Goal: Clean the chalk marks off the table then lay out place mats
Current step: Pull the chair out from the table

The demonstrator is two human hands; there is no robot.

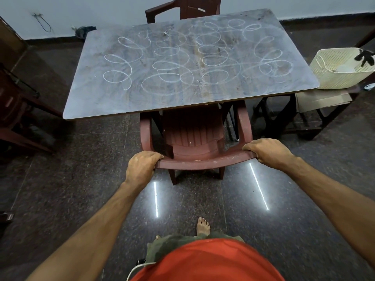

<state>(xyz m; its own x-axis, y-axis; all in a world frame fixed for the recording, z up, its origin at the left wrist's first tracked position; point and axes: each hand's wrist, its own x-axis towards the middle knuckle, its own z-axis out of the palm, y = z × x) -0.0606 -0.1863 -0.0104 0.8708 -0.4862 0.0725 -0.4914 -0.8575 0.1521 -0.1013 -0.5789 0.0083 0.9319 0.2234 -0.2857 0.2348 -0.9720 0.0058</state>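
Observation:
A grey rectangular table (97, 106) stands ahead of me, its top covered with looping white chalk marks (182, 61). A brown plastic chair (194, 138) is tucked partly under the table's near edge. My left hand (142, 167) grips the left end of the chair's top rail. My right hand (267, 153) grips the right end of the same rail. No place mats or cloth are visible on the table.
A second brown chair (182, 9) stands at the table's far side. At right, a cream plastic basket (332, 78) sits on a low dark stand, above a pile of beige sheets (322, 101). Dark furniture (18, 118) lines the left. The floor is dark polished stone.

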